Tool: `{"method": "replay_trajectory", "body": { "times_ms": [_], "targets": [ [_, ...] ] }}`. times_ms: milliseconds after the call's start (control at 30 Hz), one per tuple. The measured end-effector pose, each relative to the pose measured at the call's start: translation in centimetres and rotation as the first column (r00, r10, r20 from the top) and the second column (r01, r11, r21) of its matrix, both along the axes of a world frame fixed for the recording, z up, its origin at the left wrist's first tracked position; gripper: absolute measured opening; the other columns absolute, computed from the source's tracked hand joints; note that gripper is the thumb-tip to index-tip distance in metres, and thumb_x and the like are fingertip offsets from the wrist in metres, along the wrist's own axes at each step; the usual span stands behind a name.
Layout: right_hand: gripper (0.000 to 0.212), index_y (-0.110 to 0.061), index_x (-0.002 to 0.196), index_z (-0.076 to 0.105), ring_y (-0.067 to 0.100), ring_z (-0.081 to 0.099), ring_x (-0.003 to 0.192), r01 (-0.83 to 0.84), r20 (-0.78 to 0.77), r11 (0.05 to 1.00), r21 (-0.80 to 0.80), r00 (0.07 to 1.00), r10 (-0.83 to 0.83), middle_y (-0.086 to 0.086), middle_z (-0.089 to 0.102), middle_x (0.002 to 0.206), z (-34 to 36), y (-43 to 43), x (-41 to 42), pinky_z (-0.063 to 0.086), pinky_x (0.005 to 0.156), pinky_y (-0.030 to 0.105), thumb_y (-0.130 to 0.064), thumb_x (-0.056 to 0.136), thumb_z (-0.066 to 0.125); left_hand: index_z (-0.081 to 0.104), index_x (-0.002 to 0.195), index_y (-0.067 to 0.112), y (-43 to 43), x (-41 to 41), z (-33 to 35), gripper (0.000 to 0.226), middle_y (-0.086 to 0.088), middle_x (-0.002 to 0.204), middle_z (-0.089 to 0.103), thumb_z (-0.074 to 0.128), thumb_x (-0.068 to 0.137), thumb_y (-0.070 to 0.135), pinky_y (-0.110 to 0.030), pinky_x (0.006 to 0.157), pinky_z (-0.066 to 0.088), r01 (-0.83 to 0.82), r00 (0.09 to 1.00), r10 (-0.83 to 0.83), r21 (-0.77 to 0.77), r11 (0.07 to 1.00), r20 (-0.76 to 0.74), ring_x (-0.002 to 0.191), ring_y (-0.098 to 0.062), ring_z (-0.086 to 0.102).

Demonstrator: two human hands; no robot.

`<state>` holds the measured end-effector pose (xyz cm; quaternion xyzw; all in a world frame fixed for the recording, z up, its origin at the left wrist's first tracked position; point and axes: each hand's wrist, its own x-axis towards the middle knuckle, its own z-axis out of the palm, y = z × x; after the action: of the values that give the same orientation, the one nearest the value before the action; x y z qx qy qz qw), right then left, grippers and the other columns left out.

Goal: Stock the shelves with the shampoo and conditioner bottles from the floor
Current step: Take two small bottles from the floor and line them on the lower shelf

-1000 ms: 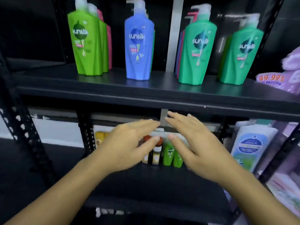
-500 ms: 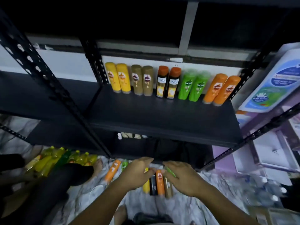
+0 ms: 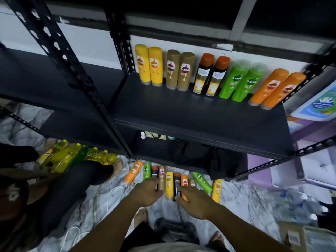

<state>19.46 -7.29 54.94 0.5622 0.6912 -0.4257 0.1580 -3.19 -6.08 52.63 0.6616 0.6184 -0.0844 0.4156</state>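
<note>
- The left hand (image 3: 147, 192) reaches down over a black, orange-capped bottle (image 3: 154, 170) and a tan bottle (image 3: 161, 171) with its fingers bent. The blur hides whether it grips either one.
- The right hand (image 3: 195, 201) lies over a second black bottle (image 3: 176, 180) and an orange bottle (image 3: 184, 180). Its hold is just as unclear.
- The step in hand looks like the pick-up from the floor row. The next move calls for closing on the bottles, lifting them, and standing them upright in front of their matching colours.
- On the floor (image 3: 241, 200) about ten bottles lie side by side: two orange, two green, two yellow, two black and two tan. One of the tan bottles is half hidden.
- On the middle shelf (image 3: 181, 110) ten bottles stand at the back in pairs: yellow, tan, black with orange caps, green and orange.
</note>
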Motion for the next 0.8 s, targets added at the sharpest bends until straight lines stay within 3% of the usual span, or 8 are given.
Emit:
{"method": "replay_trajectory", "body": {
  "times_ms": [133, 233, 333, 467, 600, 800],
  "targets": [
    [0.084, -0.035, 0.149, 0.037, 0.020, 0.041, 0.141, 0.046, -0.031, 0.999, 0.015, 0.998, -0.045, -0.006, 0.044, 0.155, -1.6, 1.0, -3.9, 0.035, 0.113, 0.043, -0.084, 0.087, 0.009, 0.047, 0.148, 0.020, 1.4, -3.9, -0.3, 0.051, -0.003, 0.151, 0.048, 0.052, 0.103, 0.043, -0.031, 0.111, 0.038, 0.056, 0.998, -0.057, 0.014, 0.998, 0.023, 0.142, -0.023, 0.041],
    [0.068, -0.031, 0.159, 0.026, 0.021, 0.030, 0.149, 0.109, -0.019, 0.993, 0.036, 0.994, -0.109, -0.006, 0.032, 0.163, -1.3, 1.2, -7.2, 0.027, 0.119, 0.040, -0.066, 0.101, 0.025, 0.042, 0.152, 0.017, 2.4, -6.9, -0.8, 0.055, -0.008, 0.157, 0.042, 0.050, 0.104, 0.043, -0.033, 0.112, 0.036, 0.094, 0.996, -0.094, -0.007, 0.996, -0.008, 0.145, -0.024, 0.037],
    [0.073, -0.032, 0.157, 0.029, 0.021, 0.034, 0.146, 0.147, -0.003, 0.988, 0.036, 0.989, -0.147, -0.004, 0.033, 0.163, -1.6, 1.3, -9.5, 0.029, 0.118, 0.040, -0.071, 0.097, 0.021, 0.034, 0.157, 0.021, 3.2, -9.0, -1.9, 0.064, -0.010, 0.160, 0.036, 0.050, 0.102, 0.049, -0.043, 0.117, 0.033, 0.135, 0.988, -0.135, -0.010, 0.991, -0.073, 0.148, -0.026, 0.032],
    [0.061, -0.027, 0.159, 0.026, 0.021, 0.033, 0.147, 0.072, 0.022, 0.997, 0.040, 0.997, -0.073, -0.004, 0.032, 0.163, -2.4, 2.2, -11.0, 0.029, 0.118, 0.038, -0.056, 0.105, 0.030, 0.031, 0.158, 0.020, 3.0, -9.8, -3.4, 0.067, -0.011, 0.159, 0.035, 0.047, 0.101, 0.052, -0.047, 0.116, 0.033, 0.107, 0.986, -0.108, -0.012, 0.994, -0.130, 0.147, -0.030, 0.032],
    [0.063, -0.029, 0.159, 0.024, 0.026, 0.036, 0.145, -0.005, 0.021, 1.000, 0.024, 1.000, 0.004, 0.000, 0.031, 0.164, -3.9, 3.8, -11.2, 0.034, 0.115, 0.045, -0.057, 0.102, 0.031, 0.032, 0.157, 0.020, 2.4, -9.1, -3.8, 0.065, -0.010, 0.159, 0.035, 0.047, 0.102, 0.052, -0.049, 0.116, 0.032, 0.035, 0.989, -0.035, 0.003, 0.999, -0.141, 0.147, -0.030, 0.031],
    [0.061, -0.030, 0.159, 0.025, 0.031, 0.041, 0.142, -0.143, -0.008, 0.989, 0.026, 0.990, 0.143, 0.005, 0.036, 0.160, -5.1, 5.1, -9.3, 0.038, 0.111, 0.043, -0.053, 0.102, 0.033, 0.042, 0.150, 0.011, 1.4, -7.3, -3.5, 0.061, -0.013, 0.153, 0.043, 0.050, 0.102, 0.048, -0.043, 0.109, 0.041, -0.088, 0.986, 0.091, 0.024, 0.996, -0.136, 0.142, -0.029, 0.039]
  ]
}}
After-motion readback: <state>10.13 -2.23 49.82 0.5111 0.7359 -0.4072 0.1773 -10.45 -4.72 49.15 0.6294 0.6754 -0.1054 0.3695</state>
